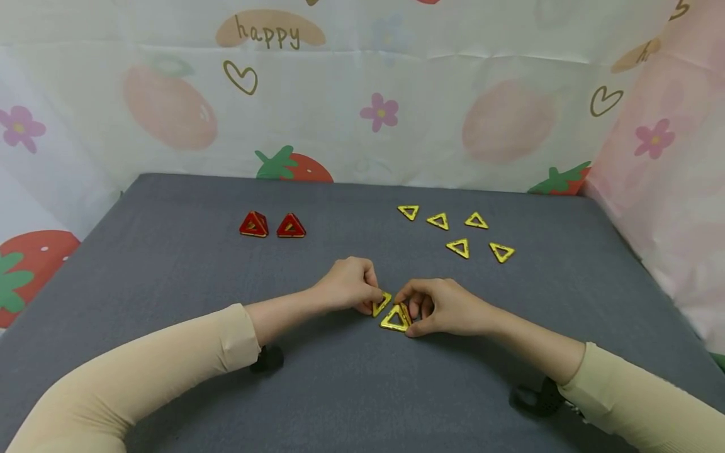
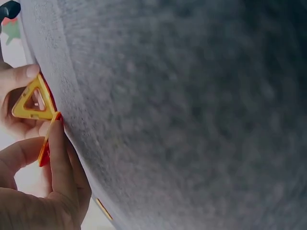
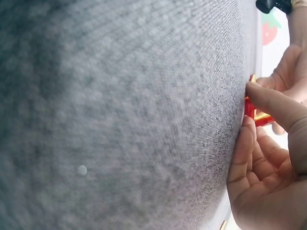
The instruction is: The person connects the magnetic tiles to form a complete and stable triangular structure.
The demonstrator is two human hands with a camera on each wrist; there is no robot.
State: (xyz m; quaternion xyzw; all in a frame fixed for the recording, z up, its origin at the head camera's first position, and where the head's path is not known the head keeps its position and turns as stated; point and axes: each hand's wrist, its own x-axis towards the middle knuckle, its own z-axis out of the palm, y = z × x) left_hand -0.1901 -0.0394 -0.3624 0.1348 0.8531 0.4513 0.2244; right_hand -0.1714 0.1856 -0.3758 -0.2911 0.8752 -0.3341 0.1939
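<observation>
My left hand [image 1: 351, 286] pinches a triangular magnetic tile [image 1: 384, 306], tilted up off the grey cloth. In the left wrist view that tile [image 2: 44, 154] shows a yellow edge and a red side, between thumb and fingers. Just right of it, my right hand [image 1: 447, 306] holds a yellow triangle tile [image 1: 393, 326] with its thumb and fingers. A second tile [image 1: 406, 313] stands against that one, partly hidden by the fingers. The left hand's tile is close beside this pair; whether they touch, I cannot tell. Red and yellow parts [image 3: 249, 108] show between the right fingers.
Two red pyramids [image 1: 253, 224] built of triangles stand at the back left of the grey-covered table [image 1: 187, 264]. Several loose yellow triangle tiles [image 1: 458, 255] lie at the back right. A printed curtain [image 1: 430, 82] hangs behind the table.
</observation>
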